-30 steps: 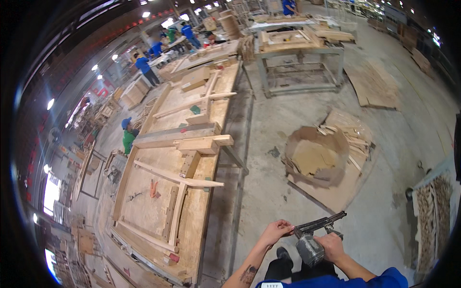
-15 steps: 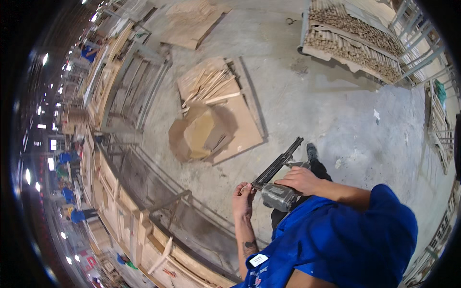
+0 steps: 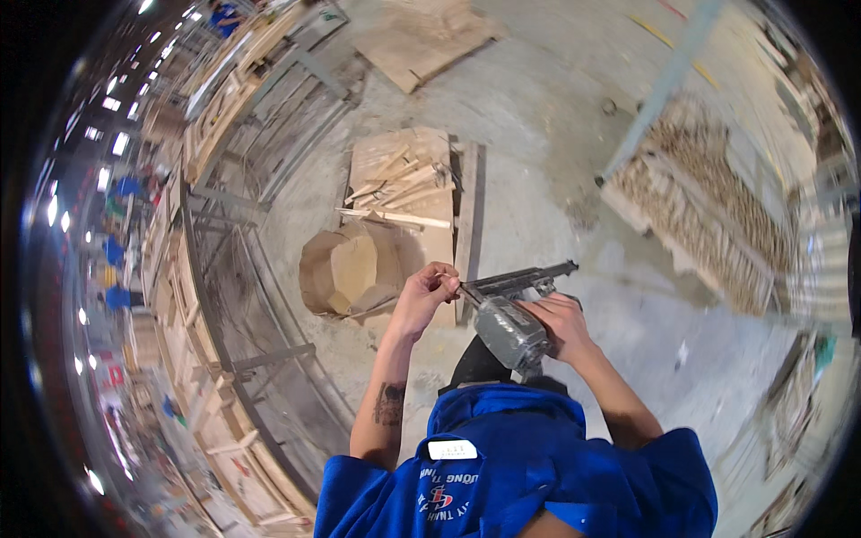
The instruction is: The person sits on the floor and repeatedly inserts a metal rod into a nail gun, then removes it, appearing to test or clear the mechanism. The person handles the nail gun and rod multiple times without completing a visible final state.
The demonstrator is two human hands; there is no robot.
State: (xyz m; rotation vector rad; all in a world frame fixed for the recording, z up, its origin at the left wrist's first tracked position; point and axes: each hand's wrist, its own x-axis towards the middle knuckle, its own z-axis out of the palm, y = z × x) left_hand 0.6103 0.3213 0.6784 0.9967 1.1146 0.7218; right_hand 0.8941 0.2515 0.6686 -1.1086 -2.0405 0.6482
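A grey and black nail gun (image 3: 509,334) lies sideways in front of my body, its long dark magazine (image 3: 525,281) pointing right. My right hand (image 3: 558,325) is closed round its handle, behind the magazine. At the gun's nose, my left hand (image 3: 429,294) is closed in a pinch, thumb and fingertips together. Anything small between those fingertips is too fine to make out.
An open brown paper sack (image 3: 314,273) stands on the floor beside a board with wooden strips (image 3: 408,188). A wooden workbench (image 3: 202,394) runs along the left. At right, a cart carries stacked wooden sticks (image 3: 695,224). Another board (image 3: 430,45) lies farther off.
The view has turned, and the cart appears nearer. The nail gun has swung from slanting to nearly level, with both hands still at it. My left hand sits higher in the picture.
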